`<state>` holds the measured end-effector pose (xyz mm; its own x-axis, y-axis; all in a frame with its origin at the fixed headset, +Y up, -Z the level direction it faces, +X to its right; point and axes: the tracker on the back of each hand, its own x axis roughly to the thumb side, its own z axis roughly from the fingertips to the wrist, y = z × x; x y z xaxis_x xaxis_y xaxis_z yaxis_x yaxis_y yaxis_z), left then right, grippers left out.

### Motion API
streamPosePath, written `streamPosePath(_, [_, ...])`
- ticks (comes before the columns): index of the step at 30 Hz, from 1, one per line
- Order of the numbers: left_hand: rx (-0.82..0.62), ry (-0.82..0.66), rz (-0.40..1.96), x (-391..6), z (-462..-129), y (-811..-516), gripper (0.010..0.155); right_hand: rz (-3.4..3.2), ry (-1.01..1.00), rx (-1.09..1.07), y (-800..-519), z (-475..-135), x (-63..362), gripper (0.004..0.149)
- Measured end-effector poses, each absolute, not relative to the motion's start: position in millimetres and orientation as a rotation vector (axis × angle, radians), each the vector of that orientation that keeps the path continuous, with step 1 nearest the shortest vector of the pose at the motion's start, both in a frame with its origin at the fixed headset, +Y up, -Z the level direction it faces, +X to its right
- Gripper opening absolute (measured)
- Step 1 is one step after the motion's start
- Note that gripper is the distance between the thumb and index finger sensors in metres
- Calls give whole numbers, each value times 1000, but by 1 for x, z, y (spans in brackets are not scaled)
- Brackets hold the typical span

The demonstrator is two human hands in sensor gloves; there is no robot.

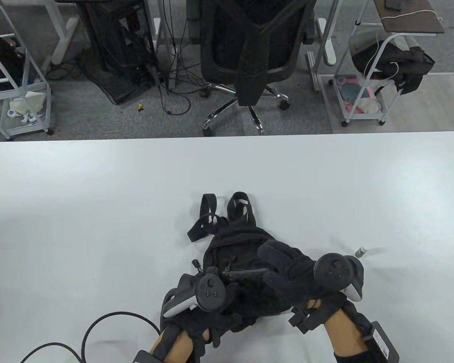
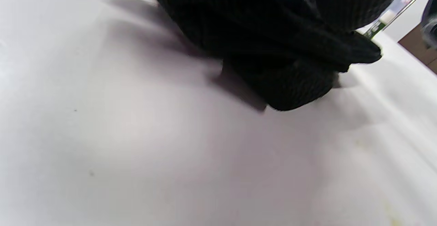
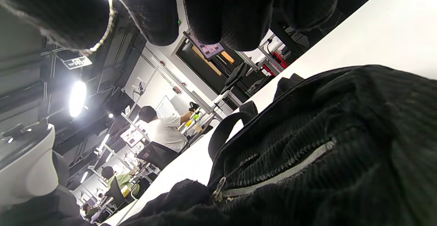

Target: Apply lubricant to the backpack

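Observation:
A small black corduroy backpack (image 1: 238,245) lies on the white table (image 1: 98,211), straps pointing away from me. My left hand (image 1: 208,298) rests on its lower left corner. In the left wrist view, gloved fingers (image 2: 355,0) curl over bunched black fabric (image 2: 290,82) that touches the table. My right hand (image 1: 287,264) hovers over the bag's right side with its fingers spread and holds nothing. In the right wrist view, its fingertips (image 3: 232,14) hang above the grey front zipper (image 3: 280,174). A small lubricant bottle (image 1: 360,252) lies on the table to the right of my right hand.
A black cable (image 1: 98,332) loops on the table at the near left. An office chair (image 1: 249,56) and wire carts (image 1: 367,87) stand on the floor beyond the table's far edge.

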<state>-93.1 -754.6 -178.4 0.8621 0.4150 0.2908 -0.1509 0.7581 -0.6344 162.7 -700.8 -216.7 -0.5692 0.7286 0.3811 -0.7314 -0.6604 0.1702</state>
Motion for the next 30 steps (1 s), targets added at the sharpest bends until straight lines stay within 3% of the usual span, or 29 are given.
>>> streamPosePath(9, [-703,-411,343,-94,-187,-775,83,2348,69,569,-711,-220,145,61])
streamPosePath(18, [-720,-413,337,-94,-188,-774,84,2780,304,585,-716,-252,81,53])
streamPosePath(30, [-729,-418,344,-94,-188,-775,84,3172,331,505,-740,-276,36,53])
